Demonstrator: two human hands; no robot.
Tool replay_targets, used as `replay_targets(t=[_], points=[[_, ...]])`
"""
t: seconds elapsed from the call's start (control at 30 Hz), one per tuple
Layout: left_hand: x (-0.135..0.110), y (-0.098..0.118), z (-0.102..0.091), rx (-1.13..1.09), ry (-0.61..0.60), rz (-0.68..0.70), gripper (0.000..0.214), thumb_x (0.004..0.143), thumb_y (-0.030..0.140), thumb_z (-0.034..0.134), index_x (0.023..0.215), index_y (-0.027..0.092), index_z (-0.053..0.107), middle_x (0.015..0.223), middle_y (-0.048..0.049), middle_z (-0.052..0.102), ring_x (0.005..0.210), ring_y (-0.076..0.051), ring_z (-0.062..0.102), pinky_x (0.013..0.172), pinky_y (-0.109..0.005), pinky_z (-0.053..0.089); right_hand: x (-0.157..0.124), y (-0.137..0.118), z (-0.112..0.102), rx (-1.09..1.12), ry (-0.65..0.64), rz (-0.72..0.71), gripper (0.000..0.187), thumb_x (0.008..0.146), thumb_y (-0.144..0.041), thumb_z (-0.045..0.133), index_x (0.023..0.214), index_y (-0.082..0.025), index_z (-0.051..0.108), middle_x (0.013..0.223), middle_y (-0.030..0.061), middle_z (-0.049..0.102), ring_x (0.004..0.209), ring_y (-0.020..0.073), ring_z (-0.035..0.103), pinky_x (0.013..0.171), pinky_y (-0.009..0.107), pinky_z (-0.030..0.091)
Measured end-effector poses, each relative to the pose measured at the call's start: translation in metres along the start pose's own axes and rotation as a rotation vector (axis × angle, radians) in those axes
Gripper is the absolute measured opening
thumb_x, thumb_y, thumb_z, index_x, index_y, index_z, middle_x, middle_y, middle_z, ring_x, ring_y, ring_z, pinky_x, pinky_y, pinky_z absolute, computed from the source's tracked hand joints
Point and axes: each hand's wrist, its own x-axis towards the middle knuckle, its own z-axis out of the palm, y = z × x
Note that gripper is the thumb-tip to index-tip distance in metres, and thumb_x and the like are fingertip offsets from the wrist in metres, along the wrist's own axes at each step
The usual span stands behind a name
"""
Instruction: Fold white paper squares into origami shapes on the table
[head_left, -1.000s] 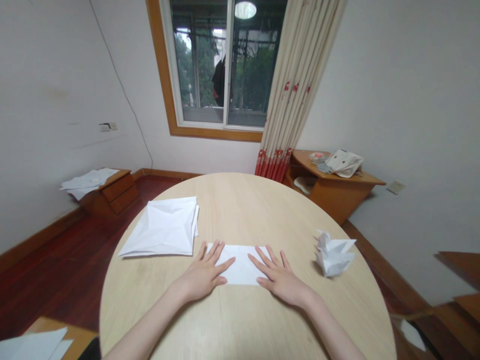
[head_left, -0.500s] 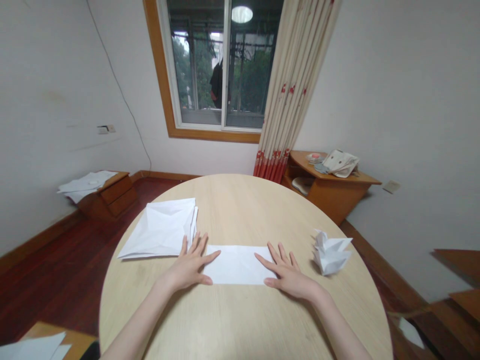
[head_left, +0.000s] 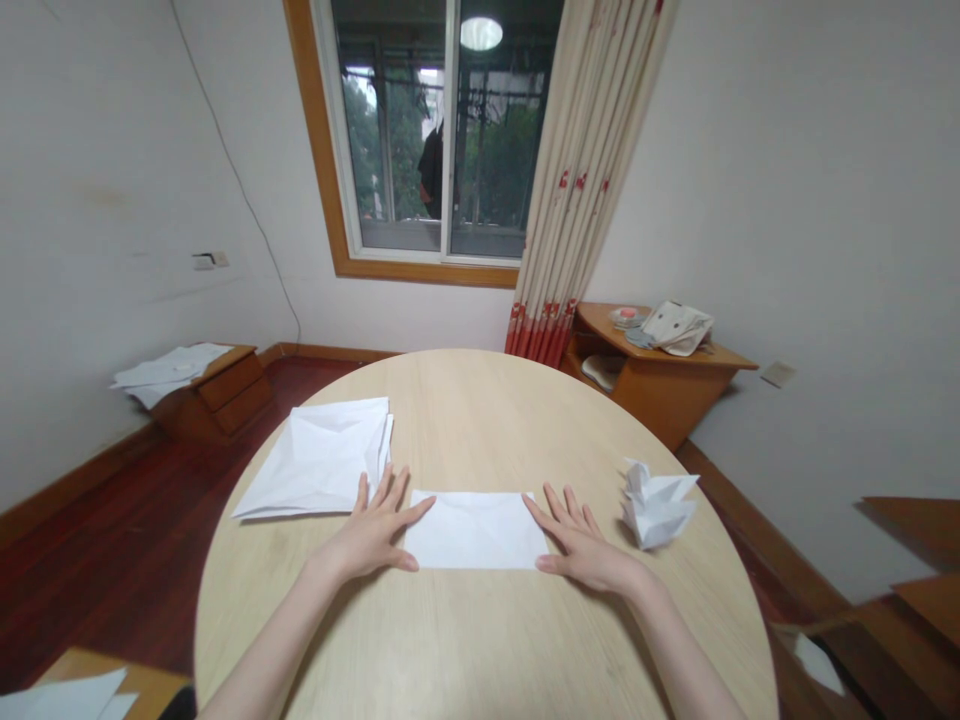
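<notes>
Lying between left hand [head_left: 373, 534] and right hand [head_left: 585, 550]: white paper [head_left: 476, 532]

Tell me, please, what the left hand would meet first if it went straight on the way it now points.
Probably the stack of white paper: the outer fingers of the left hand overlap its near right corner in view, although contact is unclear.

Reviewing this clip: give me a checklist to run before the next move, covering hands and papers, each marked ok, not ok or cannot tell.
1. White paper rectangle resting on the table: ok.
2. Left hand at its left end: ok.
3. Right hand at its right end: ok.
4. Left hand clear of the paper stack: cannot tell; they overlap in view.
5. Folded paper figure apart from the right hand: ok.
6. Rectangle's layers aligned: cannot tell.
</notes>
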Motion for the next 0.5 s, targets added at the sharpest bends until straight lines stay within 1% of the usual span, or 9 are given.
replay_targets(t=[0.1,0.2,0.37,0.5], points=[[0.001,-0.003,0.004,-0.013,0.024,0.021,0.083,0.076,0.053,0.068,0.145,0.039,0.024,0.155,-0.0115,-0.009,0.137,-0.040,-0.016,0.102,-0.070,-0.007,0.001,0.003,0.004,0.002,0.023,-0.007,0.083,0.082,-0.037,0.057,0.149,-0.031,0.008,0.155,0.0051,-0.011,0.136,0.0308,-0.023,0.112,0.059,-0.001],[0.001,-0.002,0.003,-0.014,0.024,0.018,0.084,0.076,0.052,0.069,0.146,0.038,0.023,0.154,-0.0130,-0.009,0.137,-0.040,-0.016,0.102,-0.069,-0.007,0.001,0.000,0.006,0.009,0.044,-0.011,0.085,0.081,-0.029,0.055,0.150,-0.030,0.005,0.155,0.0046,-0.012,0.137,0.0282,-0.023,0.112,0.058,-0.002],[0.000,0.007,-0.007,-0.003,0.001,-0.006,0.088,0.073,0.046,0.073,0.146,0.034,0.024,0.154,-0.0168,0.000,0.139,-0.037,-0.011,0.105,-0.067,-0.005,-0.001,-0.012,0.001,0.059,0.023,-0.004,0.092,0.075,-0.020,0.053,0.150,-0.025,0.000,0.156,0.0058,-0.008,0.139,0.0257,-0.021,0.112,0.056,-0.005],[-0.001,0.010,-0.012,-0.014,0.032,0.017,0.087,0.073,0.043,0.075,0.145,0.032,0.028,0.154,-0.0168,0.006,0.141,-0.035,-0.007,0.106,-0.065,-0.006,-0.002,-0.016,-0.003,0.096,0.065,-0.017,0.094,0.075,-0.023,0.054,0.150,-0.024,-0.002,0.157,0.0064,-0.003,0.141,0.0258,-0.017,0.112,0.057,-0.004]])
